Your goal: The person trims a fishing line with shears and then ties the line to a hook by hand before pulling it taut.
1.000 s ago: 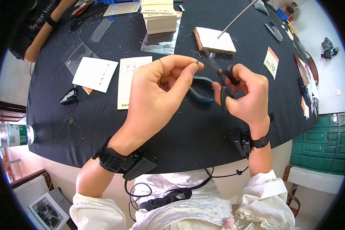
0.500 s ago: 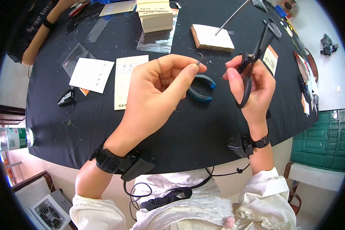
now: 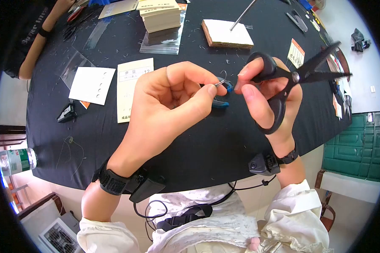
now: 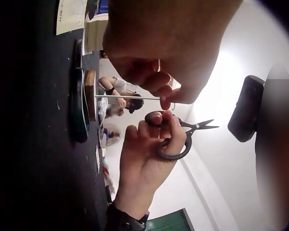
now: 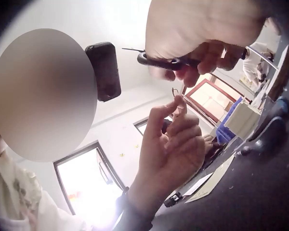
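Observation:
My left hand (image 3: 169,105) pinches a small fish hook (image 3: 224,76) between thumb and forefinger, its bend sticking up past the fingertips. A thin dark line loops round that forefinger. My right hand (image 3: 283,122) holds black scissors (image 3: 296,77) by the finger loops, blades spread and pointing away to the right. Its thumb and forefinger tips come close together just right of the hook. In the right wrist view the hook (image 5: 175,91) stands above the left fingertips, below the scissors (image 5: 159,61). Blue-handled pliers (image 3: 220,103) lie on the table, partly hidden behind the left hand.
A white-topped block (image 3: 228,34) with a slanted metal rod (image 3: 242,16) stands at the back. Left lie a printed envelope (image 3: 128,101), a white card (image 3: 90,86) and a small black clip (image 3: 66,113). A stack of envelopes (image 3: 161,21) sits behind. Another person's arm (image 3: 36,50) is far left.
The scissors have swung from the hook, blades toward it, round to the right, blades pointing away. The right fingertips have come back close to the hook. The left hand keeps its pinch.

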The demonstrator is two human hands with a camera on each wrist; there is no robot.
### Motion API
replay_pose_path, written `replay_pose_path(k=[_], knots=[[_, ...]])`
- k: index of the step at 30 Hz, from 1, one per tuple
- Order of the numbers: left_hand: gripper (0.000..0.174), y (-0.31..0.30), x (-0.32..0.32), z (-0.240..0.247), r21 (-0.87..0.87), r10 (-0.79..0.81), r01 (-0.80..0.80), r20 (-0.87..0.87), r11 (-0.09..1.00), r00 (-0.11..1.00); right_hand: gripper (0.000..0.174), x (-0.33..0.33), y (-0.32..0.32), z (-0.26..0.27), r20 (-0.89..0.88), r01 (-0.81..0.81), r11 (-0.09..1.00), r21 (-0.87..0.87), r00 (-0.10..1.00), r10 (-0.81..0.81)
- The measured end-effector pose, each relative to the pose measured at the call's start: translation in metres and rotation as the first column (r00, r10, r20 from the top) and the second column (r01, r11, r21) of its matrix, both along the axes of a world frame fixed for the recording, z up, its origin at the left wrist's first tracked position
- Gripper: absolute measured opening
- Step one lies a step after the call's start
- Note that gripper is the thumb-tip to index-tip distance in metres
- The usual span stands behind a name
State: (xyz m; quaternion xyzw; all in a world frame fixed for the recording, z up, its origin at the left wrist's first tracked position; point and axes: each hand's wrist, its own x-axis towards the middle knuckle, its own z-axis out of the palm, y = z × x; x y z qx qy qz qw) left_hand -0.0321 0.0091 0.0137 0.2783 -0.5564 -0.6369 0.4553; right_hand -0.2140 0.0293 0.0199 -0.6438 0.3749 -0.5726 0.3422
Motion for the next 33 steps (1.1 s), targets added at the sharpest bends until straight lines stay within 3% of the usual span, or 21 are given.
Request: replay_pose_path(k=[3, 6, 8, 11, 17, 24, 33], knots=[[0.007, 0.000, -0.001, -0.001, -0.024, 0.008, -0.008, -0.006, 1.000, 1.000, 0.021, 0.004, 0.001, 0.000, 0.024, 0.013, 1.000, -0.023, 1.000, -0.013], [0.006, 0.002, -0.004, 0.000, 0.056, 0.058, -0.057, -0.020, 0.997, 0.998, 0.024, 0.005, 0.002, -0.001, -0.114, 0.120, 0.989, -0.092, 0.985, -0.130], [0.005, 0.003, -0.002, 0.000, -0.100, 0.109, -0.091, 0.199, 0.991, 0.974, 0.028, 0.008, 0.004, 0.001, -0.171, 0.162, 0.986, -0.031, 0.971, -0.165], [0.006, 0.007, -0.008, -0.003, -0.119, 0.160, -0.143, 0.150, 0.983, 0.976, 0.030, 0.007, 0.002, -0.003, -0.235, 0.199, 0.974, -0.104, 0.947, -0.219], [0.008, 0.005, -0.006, -0.005, -0.180, 0.147, -0.113, 0.189, 0.977, 0.971, 0.028, 0.005, -0.001, -0.006, -0.207, 0.224, 0.969, -0.107, 0.948, -0.242], [0.010, 0.003, -0.001, 0.000, -0.162, 0.079, -0.042, 0.231, 0.986, 0.970, 0.019, 0.003, -0.006, -0.009, -0.185, 0.247, 0.958, -0.148, 0.944, -0.273], [0.010, 0.003, -0.003, -0.002, -0.122, 0.063, -0.038, 0.206, 0.992, 0.976, 0.020, 0.005, -0.003, -0.007, -0.151, 0.246, 0.959, -0.137, 0.952, -0.266]])
